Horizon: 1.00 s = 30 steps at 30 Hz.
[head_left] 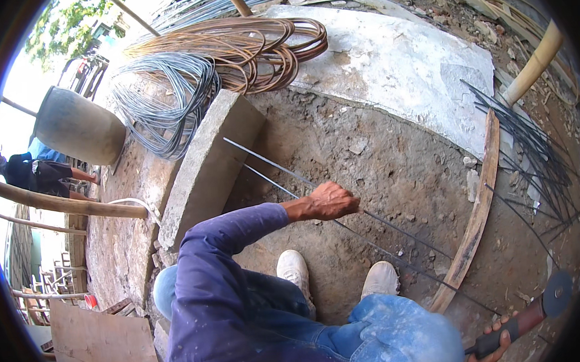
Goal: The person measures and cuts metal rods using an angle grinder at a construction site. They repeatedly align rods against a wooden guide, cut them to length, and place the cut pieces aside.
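Observation:
My left hand (pixel 330 202) is closed around a thin steel rod (pixel 263 157), held low over the dirt floor. A second steel rod (pixel 403 260) runs nearly parallel and passes beneath my left wrist, its far part crossing a wooden plank (pixel 477 208). The upper left ends of both rods lie near a concrete block (pixel 215 161). At the lower right my right hand (pixel 498 343) grips an angle grinder (pixel 530 318) by its dark body. The grinder's round disc (pixel 558 293) is apart from the rods; whether it spins I cannot tell.
Coils of grey wire (pixel 163 99) and rusty rod (pixel 258 46) lie at the far left. A pale slab (pixel 395 66) stretches behind. Cut dark rods (pixel 528 151) are piled at right. A bamboo pole (pixel 536 63), a barrel (pixel 80 125) and another person (pixel 40 176) are farther off.

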### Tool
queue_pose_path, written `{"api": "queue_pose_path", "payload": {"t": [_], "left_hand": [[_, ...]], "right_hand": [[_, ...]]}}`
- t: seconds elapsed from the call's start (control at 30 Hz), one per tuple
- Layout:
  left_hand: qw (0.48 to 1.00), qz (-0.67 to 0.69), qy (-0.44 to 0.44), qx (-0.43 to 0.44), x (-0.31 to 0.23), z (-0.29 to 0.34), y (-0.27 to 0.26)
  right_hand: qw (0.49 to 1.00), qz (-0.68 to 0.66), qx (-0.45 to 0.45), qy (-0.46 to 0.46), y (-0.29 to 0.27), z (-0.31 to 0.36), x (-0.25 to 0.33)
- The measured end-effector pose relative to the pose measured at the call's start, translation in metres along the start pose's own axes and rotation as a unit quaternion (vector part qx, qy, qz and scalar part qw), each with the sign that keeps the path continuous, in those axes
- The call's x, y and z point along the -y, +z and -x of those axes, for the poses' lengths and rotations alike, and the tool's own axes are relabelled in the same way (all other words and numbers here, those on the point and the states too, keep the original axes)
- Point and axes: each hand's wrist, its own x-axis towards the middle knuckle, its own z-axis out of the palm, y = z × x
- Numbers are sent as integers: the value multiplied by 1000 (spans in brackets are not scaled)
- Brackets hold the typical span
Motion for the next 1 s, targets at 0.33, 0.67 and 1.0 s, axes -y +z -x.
{"api": "queue_pose_path", "payload": {"t": [0.33,0.67,1.0], "left_hand": [[997,20,31,-73,-18,-12,-10],[1000,25,17,-8,9,17,16],[994,91,21,51,6,33,28]], "right_hand": [[1000,7,27,14,17,-1,-2],[999,31,5,-20,38,7,-4],[999,25,36,-11,18,4,-14]]}}
